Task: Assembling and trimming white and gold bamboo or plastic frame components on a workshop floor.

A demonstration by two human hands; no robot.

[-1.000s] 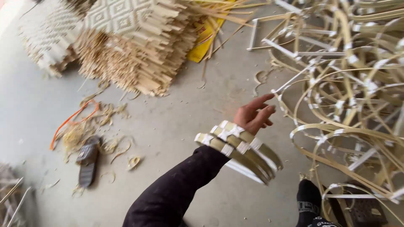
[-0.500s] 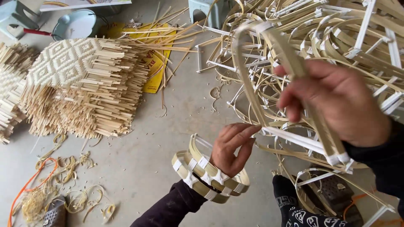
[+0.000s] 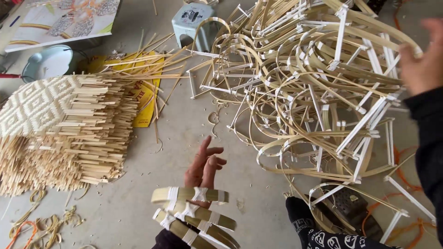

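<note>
My left hand (image 3: 203, 167) hovers over the concrete floor with its fingers spread and nothing in its grasp. Several taped bamboo hoops (image 3: 196, 210) hang around its wrist and dark sleeve. My right hand (image 3: 422, 57) is blurred at the right edge. It touches the end of a curved strip on top of a big tangled pile of bamboo hoops and white-taped frames (image 3: 318, 87). Whether it grips that strip is unclear.
A tall stack of woven mats with a diamond pattern (image 3: 60, 129) fills the left. A yellow bag (image 3: 144, 94) lies behind it, with a pale blue stool (image 3: 198, 23) and a round blue lid (image 3: 46, 62) beyond. Orange cord (image 3: 401, 216) and my dark trouser leg (image 3: 318, 226) are at lower right.
My right hand has swung from the centre, where it held a looped bamboo handle, out to the pile's upper right. My left hand has opened and straightened, with the hoops still on its wrist.
</note>
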